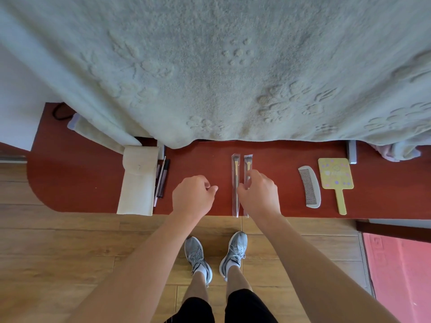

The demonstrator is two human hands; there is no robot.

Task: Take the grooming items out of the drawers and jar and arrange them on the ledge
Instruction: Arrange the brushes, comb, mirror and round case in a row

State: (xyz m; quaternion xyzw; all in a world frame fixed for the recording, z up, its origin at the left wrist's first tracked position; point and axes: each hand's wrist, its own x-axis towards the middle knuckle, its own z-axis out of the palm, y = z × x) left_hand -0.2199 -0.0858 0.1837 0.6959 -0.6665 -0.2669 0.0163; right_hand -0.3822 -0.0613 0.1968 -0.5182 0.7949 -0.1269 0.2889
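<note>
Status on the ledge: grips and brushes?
Left grip loosely curled, empty. Right grip pinching right wrapped brush; left wrapped brush lies alongside. Comb, mirror clear to the right.

A single wide-angle camera worn on the head looks almost straight down from standing height. The red ledge [81,173] crosses mid-frame, a blanket [210,66] fills the top, and floor [70,241] and shoes [198,255] the bottom. Near centre, the left hand [192,194] hovers while the right hand [258,194] pinches a wrapped brush [248,163].
</note>
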